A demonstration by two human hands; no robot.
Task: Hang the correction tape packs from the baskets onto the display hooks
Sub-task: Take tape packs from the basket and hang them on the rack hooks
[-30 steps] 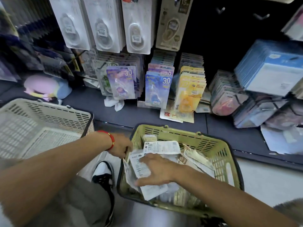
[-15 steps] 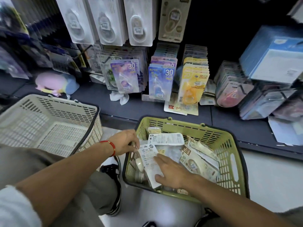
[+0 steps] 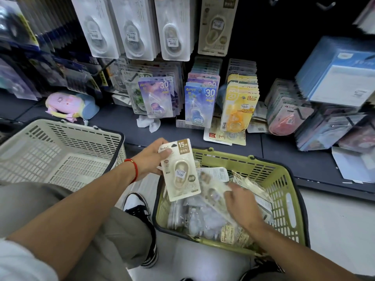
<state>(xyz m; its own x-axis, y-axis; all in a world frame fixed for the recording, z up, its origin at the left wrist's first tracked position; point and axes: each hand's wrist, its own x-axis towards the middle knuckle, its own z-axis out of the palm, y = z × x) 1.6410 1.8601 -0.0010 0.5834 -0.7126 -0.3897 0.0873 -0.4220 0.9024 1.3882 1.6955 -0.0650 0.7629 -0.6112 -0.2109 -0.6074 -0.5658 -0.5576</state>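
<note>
Head view: left hand (image 3: 150, 159) holds a beige pack (image 3: 179, 169) marked "15M" upright, thumb on its top left corner, other fingers hidden behind the card; pack sits over the green basket's (image 3: 284, 191) left rim. Right hand (image 3: 241, 201) is down in the green basket, fingers curled around a blurred pack (image 3: 213, 189); grip detail is hard to make out. More packs (image 3: 203, 220) are heaped in the basket, mostly clear plastic, labels unreadable. White basket (image 3: 60, 147) stands to the left, its left side cut off by the frame. On the shelf (image 3: 113, 120), rows of packs: purple (image 3: 156, 98), blue (image 3: 199, 104), yellow (image 3: 238, 110), pink ones (image 3: 284, 116) blurred. White packs (image 3: 134, 27) and one beige pack (image 3: 215, 27) hang above, tops cut off, hooks hidden. Red bracelet (image 3: 134, 169) on left wrist. Shoe (image 3: 140, 209) partly hidden under the knee.
</note>
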